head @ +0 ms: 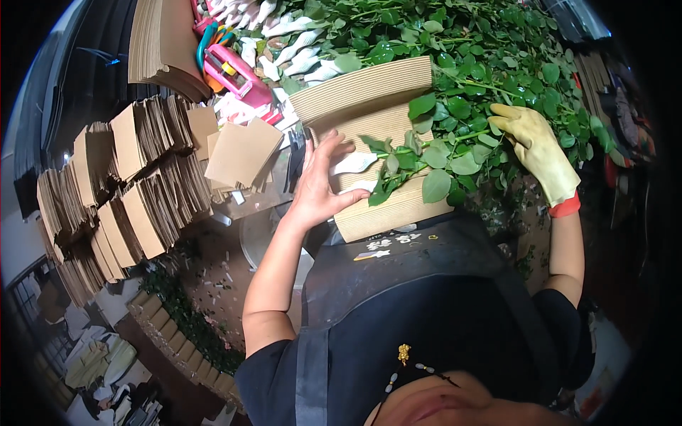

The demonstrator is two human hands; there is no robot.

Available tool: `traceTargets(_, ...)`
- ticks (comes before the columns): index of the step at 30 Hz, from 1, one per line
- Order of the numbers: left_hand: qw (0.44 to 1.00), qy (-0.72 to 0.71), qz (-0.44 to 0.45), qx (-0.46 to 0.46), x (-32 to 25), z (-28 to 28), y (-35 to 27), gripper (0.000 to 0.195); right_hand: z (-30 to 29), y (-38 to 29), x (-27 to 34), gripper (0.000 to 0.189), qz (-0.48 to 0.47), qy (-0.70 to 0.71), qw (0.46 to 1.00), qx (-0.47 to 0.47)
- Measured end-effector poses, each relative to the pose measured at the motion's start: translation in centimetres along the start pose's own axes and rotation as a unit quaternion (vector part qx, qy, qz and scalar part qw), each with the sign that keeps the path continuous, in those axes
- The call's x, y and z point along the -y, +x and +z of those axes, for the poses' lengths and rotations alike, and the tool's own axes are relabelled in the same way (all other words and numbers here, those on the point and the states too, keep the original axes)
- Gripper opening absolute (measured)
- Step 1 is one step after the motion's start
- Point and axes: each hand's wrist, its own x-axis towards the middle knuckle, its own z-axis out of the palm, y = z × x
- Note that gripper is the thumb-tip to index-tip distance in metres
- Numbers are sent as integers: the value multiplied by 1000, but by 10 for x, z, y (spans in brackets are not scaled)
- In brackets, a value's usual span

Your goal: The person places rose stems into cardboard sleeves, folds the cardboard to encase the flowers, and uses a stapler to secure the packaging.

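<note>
My bare left hand [322, 186] is spread at the left end of a sheet of corrugated cardboard [367, 120], its fingers apart. Its thumb reaches the lower of two rose buds in white mesh sleeves; the upper sleeved bud [354, 163] lies between thumb and fingers. These roses rest on the cardboard with their leafy stems [437, 154] running right. In a yellow rubber glove with a red cuff, my right hand [527, 141] has its fingers closed about the stems, whose far ends are hidden among leaves. The cardboard's far side curls upward.
A heap of leafy rose stems [479, 42] covers the far right, with more sleeved buds [303, 45] at its left. A pink tape dispenser [237, 74] stands near loose cardboard pieces [245, 152]. Stacked cardboard [144, 213] fills the left. Below, leaf scraps litter the floor [224, 277].
</note>
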Motion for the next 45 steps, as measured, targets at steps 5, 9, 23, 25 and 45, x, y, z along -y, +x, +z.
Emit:
traceTargets(5,989,126,75,35,-8,-7,2,64,-3,9,11,46,-19,-38,999,30)
traceTargets(9,989,125,71,44,-3,-9,3,59,-17,3,7,42,70,-74,995,17)
traceTargets(23,986,153,65,-19,-10,5,6,21,19,102,-21,40,179,37,956,-228)
traceTargets(25,986,154,69,-18,-8,5,6,24,-10,76,-14,43,78,138,927,-339)
traceTargets(45,985,140,77,-64,-5,7,4,52,51,24,-15,21,57,104,993,17)
